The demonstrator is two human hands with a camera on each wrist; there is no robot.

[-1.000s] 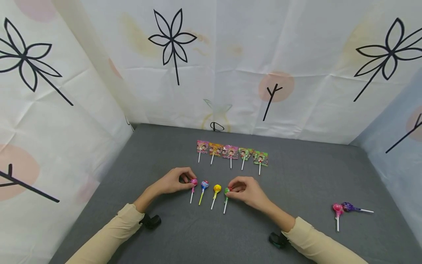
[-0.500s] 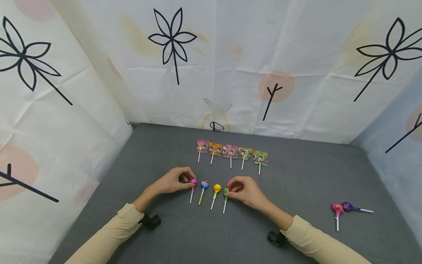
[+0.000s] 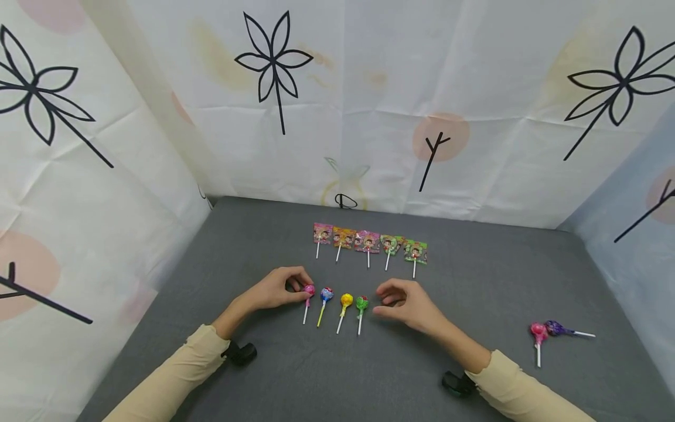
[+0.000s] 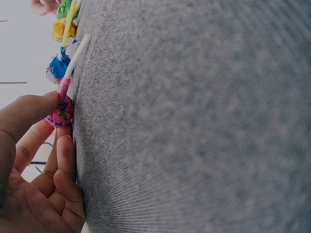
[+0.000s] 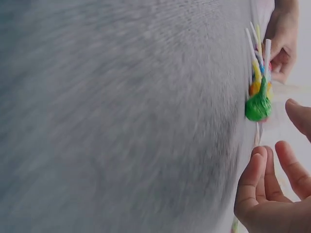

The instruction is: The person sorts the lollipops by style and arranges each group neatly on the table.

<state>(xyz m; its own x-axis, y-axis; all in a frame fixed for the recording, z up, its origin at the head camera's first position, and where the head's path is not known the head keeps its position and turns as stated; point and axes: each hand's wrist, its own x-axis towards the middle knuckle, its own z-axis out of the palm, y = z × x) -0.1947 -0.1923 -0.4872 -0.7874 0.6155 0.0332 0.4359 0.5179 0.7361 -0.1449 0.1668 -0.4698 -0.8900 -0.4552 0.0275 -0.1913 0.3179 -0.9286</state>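
Observation:
My left hand (image 3: 278,288) pinches the round head of a pink lollipop (image 4: 59,114) between thumb and fingers, its white stick pointing toward me. To its right in a row lie a blue lollipop (image 3: 326,295) with a yellow stick, a yellow lollipop (image 3: 345,300) and a green lollipop (image 3: 361,303). Just right of the green one is my right hand (image 3: 412,305), thumb and fingers apart with nothing between them. In the right wrist view the green wrapper (image 5: 258,107) stands a short gap beyond those parted fingertips.
Behind, a second row of flat-wrapped lollipops (image 3: 367,241) lies on the grey table (image 3: 295,375). Far to the right lie another pink lollipop (image 3: 538,334) and a purple lollipop (image 3: 556,328), their heads close together. A printed white cloth (image 3: 369,76) hangs behind the table.
My right hand has let go of the green lollipop and moved a little to the right, leaving it in the row. The left hand stays on the pink lollipop.

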